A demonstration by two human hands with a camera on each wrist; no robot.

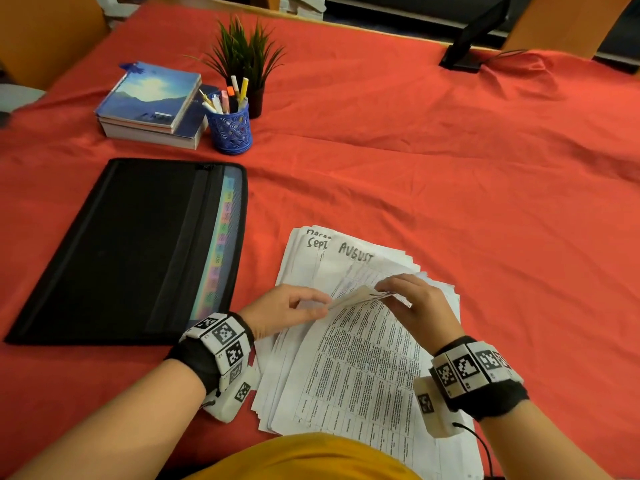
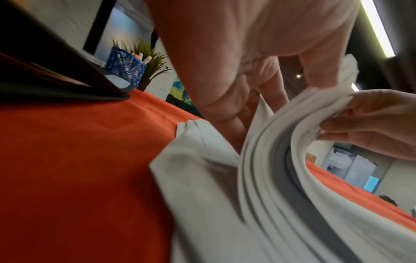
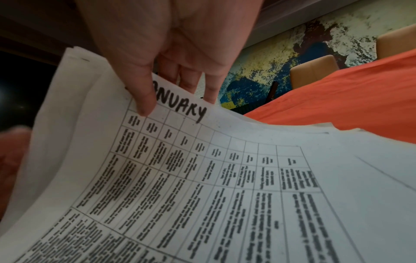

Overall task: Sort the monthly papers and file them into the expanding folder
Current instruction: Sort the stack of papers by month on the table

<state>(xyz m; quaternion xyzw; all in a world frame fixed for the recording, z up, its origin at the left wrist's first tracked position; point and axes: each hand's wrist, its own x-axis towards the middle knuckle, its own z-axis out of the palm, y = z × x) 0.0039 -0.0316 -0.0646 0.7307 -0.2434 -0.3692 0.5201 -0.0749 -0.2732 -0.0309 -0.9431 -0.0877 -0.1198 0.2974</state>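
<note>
My right hand pinches the lifted far edges of the upper sheets in the loose stack of white printed papers, thumb on a page headed JANUARY. My left hand, fingers curled, holds the same raised edges. The stack lies on the red-clothed surface, just right of the flat black zipped expanding folder.

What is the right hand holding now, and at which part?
The right hand pinches several sheets of the paper stack at their far top edge, bending them up.
</note>
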